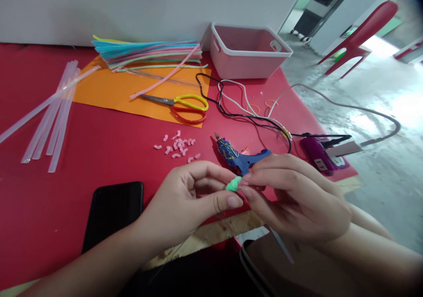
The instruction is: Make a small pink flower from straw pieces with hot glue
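A small bright green coil point(234, 183), twisted like wound pipe cleaner, is held over the table's front edge. My left hand point(194, 195) pinches it from the left between thumb and fingers. From the other side, the thumb and fingertips of my right hand point(294, 195) close on its right end. Just behind the fingers lies a blue hot glue gun point(243, 160), its nozzle pointing up and left, partly hidden by my right hand. Several short curved pink pieces point(178, 145) are scattered beyond my left hand.
Scissors point(188, 107) and a pipe cleaner bundle point(148, 54) lie on orange paper point(112, 98). Glue sticks point(59, 116) are at left, a black phone point(114, 213) nearer. A pink basket point(247, 63) stands behind. Cables run to a purple power strip point(324, 156).
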The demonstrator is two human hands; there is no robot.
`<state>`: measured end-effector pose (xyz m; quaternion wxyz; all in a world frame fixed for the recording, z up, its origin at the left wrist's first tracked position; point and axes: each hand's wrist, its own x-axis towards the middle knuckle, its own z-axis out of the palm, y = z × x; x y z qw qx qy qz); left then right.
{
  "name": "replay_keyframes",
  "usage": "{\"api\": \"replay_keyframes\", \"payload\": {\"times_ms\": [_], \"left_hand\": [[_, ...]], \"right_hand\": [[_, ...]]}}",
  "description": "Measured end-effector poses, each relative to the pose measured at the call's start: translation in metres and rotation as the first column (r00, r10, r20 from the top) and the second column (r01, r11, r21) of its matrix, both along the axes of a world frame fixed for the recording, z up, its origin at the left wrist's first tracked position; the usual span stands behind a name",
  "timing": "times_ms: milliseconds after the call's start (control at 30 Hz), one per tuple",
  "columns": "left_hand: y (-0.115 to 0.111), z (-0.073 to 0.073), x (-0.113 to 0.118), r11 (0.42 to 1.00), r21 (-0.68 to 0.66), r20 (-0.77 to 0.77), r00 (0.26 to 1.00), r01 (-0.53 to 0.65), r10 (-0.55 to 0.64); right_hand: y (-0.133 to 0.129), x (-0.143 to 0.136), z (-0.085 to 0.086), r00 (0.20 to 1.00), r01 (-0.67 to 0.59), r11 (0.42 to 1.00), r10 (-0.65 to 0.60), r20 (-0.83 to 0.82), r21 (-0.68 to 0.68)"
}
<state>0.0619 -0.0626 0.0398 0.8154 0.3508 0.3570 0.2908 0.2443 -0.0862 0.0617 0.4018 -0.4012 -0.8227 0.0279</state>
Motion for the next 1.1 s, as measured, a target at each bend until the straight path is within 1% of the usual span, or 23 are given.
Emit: {"api": "replay_keyframes", "payload": {"times_ms": [133, 300, 400, 533, 733, 900, 1100], "left_hand": [[-0.0006, 0.0009, -0.0001, 1.0, 0.019, -0.012, 1.0, 0.009, -0.009], [0.0002, 0.002, -0.0008, 0.999, -0.033, -0.025, 0.999, 0.03, -0.031], [0.0002, 0.0014, -0.0013, 0.999, -0.029, -0.056, 0.998, 0.035, -0.037], [-0.0004, 0.0009, -0.0013, 0.999, -0.027, -0.059, 0.997, 0.039, -0.041], [-0.0003, 0.0024, 0.001, 0.999, -0.047, -0.035, 0.999, 0.016, -0.018], [-0.0012, 0.0033, 0.0011, 0.998, -0.055, -0.017, 1.0, 0.01, -0.011], [-0.0031, 0.0017, -0.0002, 0.997, -0.075, -0.01, 1.0, 0.024, -0.025]], "right_hand": [[-0.0016, 0.0016, 0.0004, 0.999, -0.017, 0.999, 0.015, -0.038, -0.046], [-0.0031, 0.004, 0.0003, 0.999, -0.025, 0.997, 0.022, -0.044, -0.073], [-0.002, 0.0026, 0.0011, 0.999, -0.011, 0.998, 0.009, -0.036, -0.059], [0.0, 0.0003, 0.002, 1.0, 0.005, 1.0, -0.005, -0.011, -0.013], [-0.0002, 0.001, 0.0042, 0.997, 0.014, 0.999, -0.016, 0.08, 0.033], [-0.0011, 0.0026, 0.0065, 0.994, -0.017, 1.0, 0.018, 0.112, -0.006], [-0.0007, 0.007, 0.0045, 0.991, -0.074, 0.996, 0.078, 0.11, -0.04]]}}
